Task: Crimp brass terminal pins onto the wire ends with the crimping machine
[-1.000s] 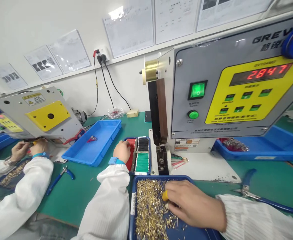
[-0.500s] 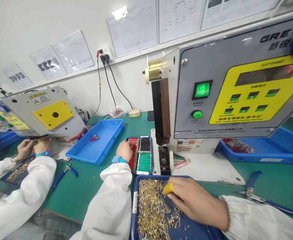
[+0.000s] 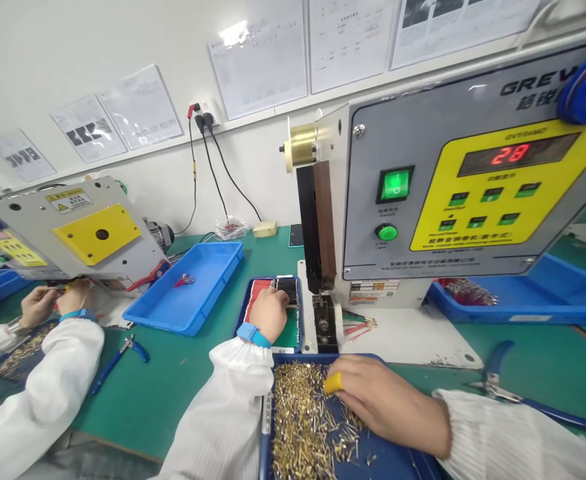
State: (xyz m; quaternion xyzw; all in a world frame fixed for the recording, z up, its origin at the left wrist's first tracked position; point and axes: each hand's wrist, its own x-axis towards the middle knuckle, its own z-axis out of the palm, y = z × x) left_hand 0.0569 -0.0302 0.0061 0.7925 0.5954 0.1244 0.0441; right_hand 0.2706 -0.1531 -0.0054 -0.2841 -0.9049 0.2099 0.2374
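Observation:
My left hand [image 3: 269, 315], with a blue wrist strap [image 3: 253, 335], is over a small blue tray of sorted wires. Its curled fingers touch the black wires [image 3: 287, 289]; what they pinch, if anything, is hidden. Red wires [image 3: 257, 291] lie to its left, and green wires [image 3: 289, 332] lie below. My right hand [image 3: 385, 403] rests over a dark blue tray [image 3: 393, 461] of loose brass terminals [image 3: 300, 420]. A yellow finger cot [image 3: 333, 383] covers one of its fingers. These fingers are bent together, and their tips are out of sight.
A crimping machine [image 3: 423, 220] with a lit display stands ahead, wires [image 3: 360, 323] beside its die. Blue-handled cutters [image 3: 497, 387] lie right, another pair [image 3: 120, 360] left. Blue bins [image 3: 187, 320] flank the machine. A co-worker's hands [image 3: 75, 300] are at another machine on the left.
My left hand has moved right, from the red wires to the black ones. My right hand stays over the brass terminals. The view has shifted slightly, and the machine's display shows a different number.

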